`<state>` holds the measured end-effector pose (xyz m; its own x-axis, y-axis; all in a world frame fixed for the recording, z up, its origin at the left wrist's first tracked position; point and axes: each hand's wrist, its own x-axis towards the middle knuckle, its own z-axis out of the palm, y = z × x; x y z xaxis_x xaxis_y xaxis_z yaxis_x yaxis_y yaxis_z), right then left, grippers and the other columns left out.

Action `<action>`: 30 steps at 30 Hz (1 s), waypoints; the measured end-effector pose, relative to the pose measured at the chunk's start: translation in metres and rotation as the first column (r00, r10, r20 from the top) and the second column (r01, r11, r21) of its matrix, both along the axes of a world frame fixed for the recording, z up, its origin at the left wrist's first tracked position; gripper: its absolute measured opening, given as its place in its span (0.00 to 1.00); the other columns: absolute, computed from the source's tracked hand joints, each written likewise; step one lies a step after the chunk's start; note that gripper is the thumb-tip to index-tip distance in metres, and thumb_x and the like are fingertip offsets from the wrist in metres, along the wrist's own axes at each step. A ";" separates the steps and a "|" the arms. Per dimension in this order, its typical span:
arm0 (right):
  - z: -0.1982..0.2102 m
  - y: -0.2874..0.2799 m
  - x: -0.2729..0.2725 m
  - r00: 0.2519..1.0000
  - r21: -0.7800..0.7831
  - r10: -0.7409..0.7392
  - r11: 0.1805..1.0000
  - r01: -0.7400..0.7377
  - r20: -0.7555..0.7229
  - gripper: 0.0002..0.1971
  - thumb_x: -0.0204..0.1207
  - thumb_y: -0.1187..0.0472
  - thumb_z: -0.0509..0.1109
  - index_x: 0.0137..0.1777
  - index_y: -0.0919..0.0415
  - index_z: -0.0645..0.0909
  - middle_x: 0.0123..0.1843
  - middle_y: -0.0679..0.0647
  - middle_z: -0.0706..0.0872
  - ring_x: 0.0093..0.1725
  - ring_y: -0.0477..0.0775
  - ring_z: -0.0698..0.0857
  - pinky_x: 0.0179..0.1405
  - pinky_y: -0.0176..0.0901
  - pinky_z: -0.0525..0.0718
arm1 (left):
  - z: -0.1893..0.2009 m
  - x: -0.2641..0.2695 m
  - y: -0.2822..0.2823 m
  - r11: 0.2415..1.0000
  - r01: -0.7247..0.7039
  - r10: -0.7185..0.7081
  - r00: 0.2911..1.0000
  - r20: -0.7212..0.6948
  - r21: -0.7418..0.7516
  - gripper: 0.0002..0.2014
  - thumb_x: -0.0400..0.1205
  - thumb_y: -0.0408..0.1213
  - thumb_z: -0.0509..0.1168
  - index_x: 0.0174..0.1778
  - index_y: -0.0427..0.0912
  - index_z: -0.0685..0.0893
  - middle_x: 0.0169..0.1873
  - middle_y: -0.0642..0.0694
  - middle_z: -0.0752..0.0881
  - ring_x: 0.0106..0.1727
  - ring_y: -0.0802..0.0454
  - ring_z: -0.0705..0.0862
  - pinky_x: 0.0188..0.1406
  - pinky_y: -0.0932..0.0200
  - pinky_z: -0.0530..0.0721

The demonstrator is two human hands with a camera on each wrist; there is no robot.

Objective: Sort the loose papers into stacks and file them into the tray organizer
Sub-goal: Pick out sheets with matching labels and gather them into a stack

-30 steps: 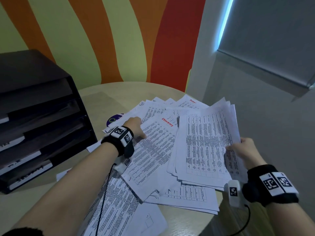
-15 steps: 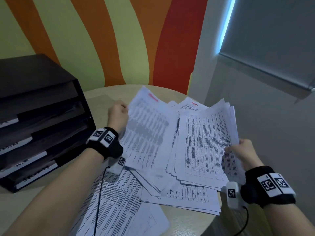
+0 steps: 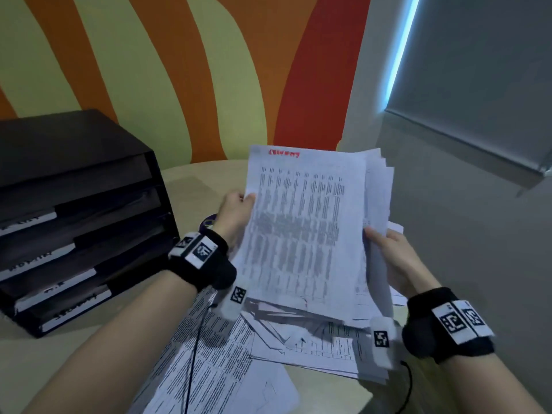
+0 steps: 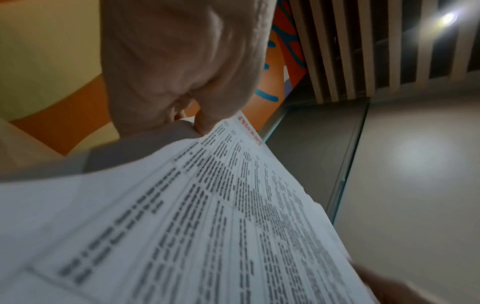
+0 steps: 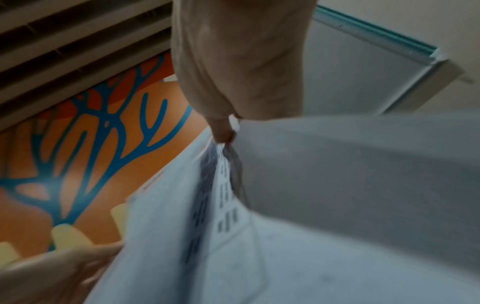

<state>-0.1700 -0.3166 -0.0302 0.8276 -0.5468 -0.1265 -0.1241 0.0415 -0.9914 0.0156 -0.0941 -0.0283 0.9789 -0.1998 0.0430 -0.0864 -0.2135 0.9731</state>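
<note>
A stack of printed sheets [image 3: 307, 234] with red writing at the top is raised upright above the table. My left hand [image 3: 236, 210] pinches its left edge, thumb on the front page [image 4: 233, 205]. My right hand [image 3: 388, 252] grips the right edge of the stack [image 5: 233, 216], several sheets fanned behind. More loose papers [image 3: 227, 354] lie spread on the round table below. The black tray organizer [image 3: 74, 222] with several labelled shelves stands at the left.
The round beige table [image 3: 203, 180] has its edge near the lower right. A purple disc [image 3: 209, 224] peeks out beside my left wrist. A striped orange and yellow wall is behind; a grey blind [image 3: 478, 85] hangs at right.
My left hand lifted a sheet off the pile and brought it against the stack in my right hand. Both hands now hold the stack upright, higher and nearer the middle.
</note>
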 end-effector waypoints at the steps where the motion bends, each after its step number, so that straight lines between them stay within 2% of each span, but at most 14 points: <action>1: 0.003 0.007 0.002 1.000 0.006 0.001 1.000 -0.001 0.001 0.18 0.85 0.52 0.62 0.61 0.64 0.85 0.58 0.54 0.90 0.55 0.55 0.88 0.62 0.52 0.82 | -0.005 -0.006 -0.006 0.999 0.052 -0.052 0.998 -0.033 0.001 0.15 0.88 0.42 0.56 0.53 0.32 0.78 0.48 0.38 0.84 0.53 0.34 0.85 0.45 0.55 0.83; 3: 0.003 0.017 0.006 1.000 0.028 0.012 1.000 -0.012 0.018 0.29 0.83 0.38 0.57 0.73 0.58 0.78 0.71 0.47 0.81 0.68 0.48 0.80 0.74 0.52 0.73 | -0.015 -0.013 -0.012 0.993 0.103 -0.096 0.991 -0.098 0.066 0.18 0.89 0.42 0.56 0.68 0.31 0.73 0.66 0.29 0.79 0.66 0.29 0.80 0.61 0.41 0.81; 4: 0.003 0.022 0.007 0.999 0.010 0.026 1.000 -0.026 0.044 0.30 0.83 0.38 0.57 0.76 0.56 0.75 0.73 0.45 0.78 0.70 0.46 0.78 0.76 0.51 0.70 | -0.020 -0.013 -0.012 0.988 0.112 -0.097 0.986 -0.134 0.108 0.20 0.89 0.42 0.57 0.72 0.33 0.68 0.67 0.27 0.78 0.63 0.30 0.81 0.59 0.42 0.82; 6: 0.001 0.028 0.008 0.997 -0.150 0.038 0.988 -0.028 0.063 0.19 0.84 0.51 0.63 0.71 0.58 0.77 0.67 0.52 0.85 0.61 0.50 0.84 0.65 0.51 0.81 | -0.025 -0.016 -0.011 0.986 0.129 -0.110 0.979 -0.173 0.103 0.24 0.87 0.42 0.60 0.77 0.39 0.62 0.60 0.33 0.82 0.57 0.37 0.84 0.52 0.52 0.81; 8: 0.002 0.032 0.008 0.996 -0.309 0.024 0.951 0.003 0.084 0.11 0.83 0.68 0.63 0.63 0.59 0.77 0.55 0.58 0.87 0.45 0.49 0.86 0.45 0.44 0.85 | -0.022 -0.021 -0.012 0.982 0.178 -0.171 0.980 -0.097 0.068 0.23 0.86 0.39 0.60 0.78 0.41 0.67 0.66 0.39 0.82 0.65 0.43 0.82 0.64 0.52 0.79; 10: 0.011 0.035 0.008 0.983 -0.365 0.005 0.929 0.064 0.186 0.14 0.83 0.72 0.59 0.65 0.60 0.75 0.51 0.53 0.86 0.42 0.45 0.85 0.40 0.36 0.83 | -0.004 -0.030 -0.012 0.983 0.180 -0.178 0.983 0.045 -0.027 0.18 0.88 0.34 0.56 0.75 0.40 0.75 0.66 0.45 0.83 0.66 0.47 0.82 0.68 0.50 0.79; 13: 0.035 0.043 0.009 0.911 -0.404 -0.023 0.892 0.204 0.411 0.20 0.83 0.75 0.56 0.73 0.60 0.72 0.57 0.46 0.84 0.52 0.33 0.83 0.52 0.27 0.79 | 0.038 -0.041 -0.012 0.977 0.161 -0.116 0.953 0.281 -0.142 0.15 0.89 0.32 0.53 0.71 0.42 0.75 0.62 0.49 0.84 0.63 0.56 0.82 0.63 0.58 0.80; 17: 0.056 0.052 0.008 0.801 -0.327 -0.022 0.906 0.269 0.598 0.17 0.83 0.73 0.63 0.69 0.62 0.74 0.58 0.47 0.85 0.55 0.35 0.84 0.56 0.28 0.80 | 0.060 -0.042 -0.010 0.956 0.195 -0.075 0.885 0.459 -0.219 0.13 0.90 0.31 0.52 0.64 0.54 0.71 0.54 0.58 0.82 0.49 0.77 0.81 0.47 0.78 0.80; 18: 0.055 0.052 0.006 0.817 -0.313 -0.026 0.916 0.250 0.576 0.14 0.82 0.71 0.66 0.64 0.57 0.77 0.54 0.45 0.86 0.53 0.36 0.86 0.52 0.29 0.82 | 0.053 -0.038 -0.010 0.956 0.202 -0.087 0.889 0.450 -0.213 0.12 0.90 0.32 0.53 0.64 0.54 0.72 0.54 0.57 0.83 0.51 0.74 0.82 0.49 0.76 0.81; 20: 0.041 0.052 0.006 0.897 -0.320 -0.011 0.932 0.168 0.441 0.11 0.80 0.70 0.69 0.55 0.52 0.80 0.50 0.46 0.89 0.50 0.41 0.88 0.49 0.34 0.86 | 0.031 -0.030 -0.012 0.965 0.226 -0.164 0.917 0.363 -0.135 0.13 0.87 0.36 0.54 0.67 0.48 0.74 0.58 0.49 0.85 0.60 0.58 0.84 0.62 0.57 0.84; 22: 0.024 0.048 0.005 0.966 -0.344 0.012 0.935 0.080 0.258 0.10 0.81 0.72 0.65 0.51 0.55 0.81 0.48 0.50 0.89 0.48 0.51 0.88 0.55 0.47 0.85 | 0.007 -0.026 -0.011 0.956 0.293 -0.285 0.938 0.196 -0.015 0.15 0.85 0.36 0.55 0.67 0.47 0.73 0.59 0.45 0.84 0.63 0.45 0.83 0.65 0.41 0.82; 24: 0.014 0.040 0.004 0.983 -0.307 -0.034 0.948 0.088 0.178 0.09 0.80 0.75 0.62 0.48 0.63 0.81 0.41 0.52 0.86 0.40 0.51 0.83 0.38 0.35 0.75 | -0.012 -0.021 -0.010 0.934 0.337 -0.347 0.934 0.087 0.117 0.17 0.83 0.26 0.55 0.67 0.42 0.72 0.58 0.44 0.82 0.63 0.41 0.81 0.63 0.45 0.82; 27: 0.009 0.017 -0.006 0.971 -0.276 -0.176 0.936 0.216 0.161 0.03 0.76 0.75 0.66 0.43 0.77 0.78 0.37 0.56 0.78 0.37 0.52 0.74 0.33 0.42 0.70 | -0.028 -0.013 -0.005 0.918 0.265 -0.288 0.957 0.035 0.295 0.22 0.82 0.23 0.60 0.72 0.39 0.68 0.61 0.43 0.77 0.63 0.46 0.78 0.53 0.59 0.78; 30: 0.000 -0.015 -0.030 0.950 -0.248 -0.308 0.917 0.312 0.056 0.08 0.70 0.77 0.65 0.35 0.67 0.72 0.33 0.57 0.74 0.34 0.54 0.71 0.32 0.44 0.68 | -0.038 0.000 -0.005 0.882 0.210 -0.234 0.972 0.005 0.423 0.28 0.82 0.30 0.66 0.77 0.38 0.64 0.68 0.39 0.74 0.67 0.45 0.76 0.57 0.58 0.76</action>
<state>-0.2001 -0.3315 -0.0301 0.6122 -0.7885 0.0595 -0.1298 -0.1745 -0.9761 0.0152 -0.0994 -0.0663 0.9053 -0.4228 -0.0409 -0.2290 -0.5669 0.7913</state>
